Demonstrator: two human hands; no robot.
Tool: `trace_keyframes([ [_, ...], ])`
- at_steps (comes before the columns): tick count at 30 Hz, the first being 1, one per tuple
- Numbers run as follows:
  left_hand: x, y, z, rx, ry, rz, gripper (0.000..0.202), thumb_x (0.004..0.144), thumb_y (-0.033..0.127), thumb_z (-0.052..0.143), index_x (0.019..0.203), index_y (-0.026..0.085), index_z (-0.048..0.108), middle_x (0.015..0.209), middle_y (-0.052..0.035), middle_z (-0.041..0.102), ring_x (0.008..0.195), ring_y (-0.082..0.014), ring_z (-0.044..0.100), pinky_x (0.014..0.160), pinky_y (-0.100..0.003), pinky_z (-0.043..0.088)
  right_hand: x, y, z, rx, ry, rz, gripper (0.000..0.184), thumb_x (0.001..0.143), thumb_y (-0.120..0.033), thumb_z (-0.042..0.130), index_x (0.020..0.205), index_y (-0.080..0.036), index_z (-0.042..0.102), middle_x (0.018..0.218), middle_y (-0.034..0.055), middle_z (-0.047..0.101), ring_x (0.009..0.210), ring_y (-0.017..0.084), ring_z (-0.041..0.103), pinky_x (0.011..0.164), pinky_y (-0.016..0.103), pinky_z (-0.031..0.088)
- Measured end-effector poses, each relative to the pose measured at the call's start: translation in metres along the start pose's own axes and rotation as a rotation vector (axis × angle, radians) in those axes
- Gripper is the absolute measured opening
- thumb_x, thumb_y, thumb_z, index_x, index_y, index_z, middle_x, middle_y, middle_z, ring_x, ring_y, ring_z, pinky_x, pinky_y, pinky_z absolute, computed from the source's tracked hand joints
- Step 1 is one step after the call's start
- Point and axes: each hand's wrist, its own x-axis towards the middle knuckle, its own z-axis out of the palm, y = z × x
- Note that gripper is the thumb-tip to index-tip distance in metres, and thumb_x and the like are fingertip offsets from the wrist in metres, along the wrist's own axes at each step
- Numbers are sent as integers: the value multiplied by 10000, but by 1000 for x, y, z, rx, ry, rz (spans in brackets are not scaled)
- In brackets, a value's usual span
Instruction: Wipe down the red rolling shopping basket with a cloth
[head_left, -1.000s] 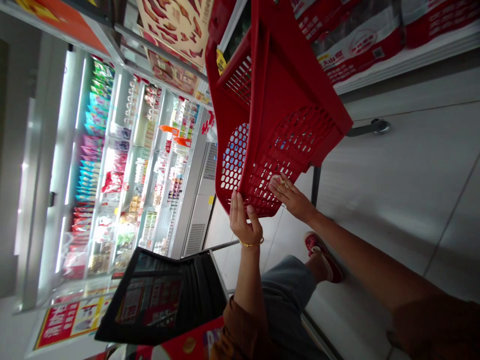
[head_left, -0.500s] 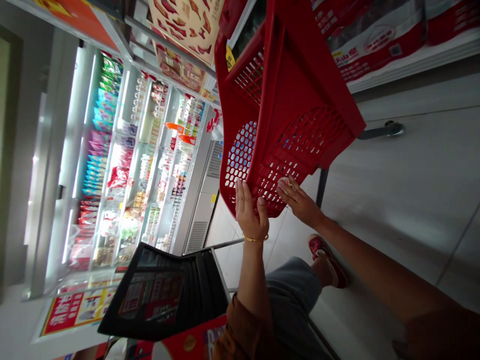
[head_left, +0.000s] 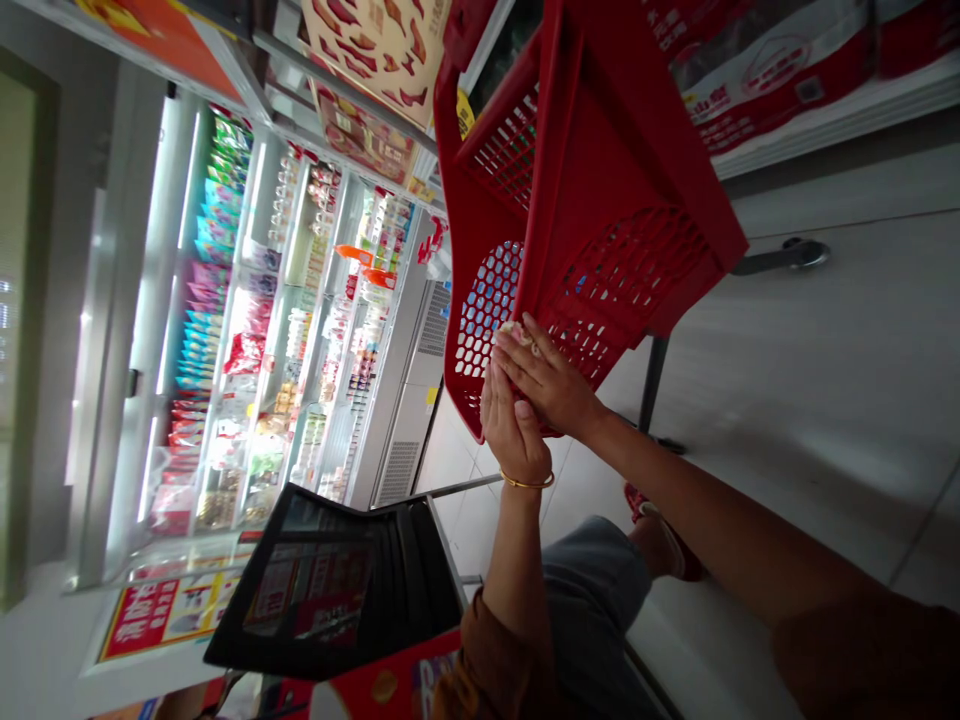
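A red plastic shopping cart point(head_left: 600, 150) with honeycomb-like openings in its walls stands in front of me, tilted sideways in the picture. My left hand point(head_left: 516, 430), above a thin gold bracelet point(head_left: 527, 483), is outstretched at the cart's near rim, fingers straight and close together, with nothing visible in it. Beside it, my right hand point(head_left: 553, 388) reaches across the rim, its fingertips over those of the left. A small crumpled white-and-pink cloth or tissue point(head_left: 519, 335) shows at the right fingers; part of it is hidden under them.
Lit refrigerated shelves point(head_left: 277, 330) with packaged goods line the left. A black-framed glass-topped unit point(head_left: 337, 590) is near my left arm. Red-wrapped bottle packs point(head_left: 780, 70) sit on a low shelf at the upper right. A cart wheel point(head_left: 806, 254) rests on the tiled floor point(head_left: 825, 380).
My right hand has moved left and up to the cart's rim with the crumpled piece, and now overlaps my left fingertips. My left hand stays near the rim. The view has shifted slightly.
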Motion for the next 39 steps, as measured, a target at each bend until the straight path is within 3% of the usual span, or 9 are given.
trace_keyframes([
  [9,-1,-1,0,-36,-2,-12,498,1015,321,274,1473,142,351,1474,-135,456,1408,-209,373,1164,-411,322,-21,11,1,-48,29,-102,576,1001,-109,335,1535,-183,133,1535,64,376,1481,210,23,1222,480,283],
  [19,-1,-1,0,-61,13,-32,487,1008,320,328,1459,145,380,1466,-140,464,1400,-217,388,1156,-414,335,-34,18,0,-24,-57,-83,514,1005,-120,325,1507,-200,251,1525,48,386,1473,238,80,1203,515,317],
  [32,0,-1,0,-87,30,-55,474,999,306,359,1451,167,401,1456,-124,481,1392,-216,399,1151,-408,339,-71,35,2,-89,-17,-119,592,962,-30,361,1518,-153,197,1513,92,403,1471,260,151,1171,511,373],
  [39,-1,-3,0,-75,35,-46,471,992,293,387,1442,156,413,1459,-135,474,1381,-225,416,1148,-420,344,-85,43,6,-69,-51,-92,594,963,-22,326,1521,-157,171,1514,101,399,1470,237,196,1186,529,337],
])
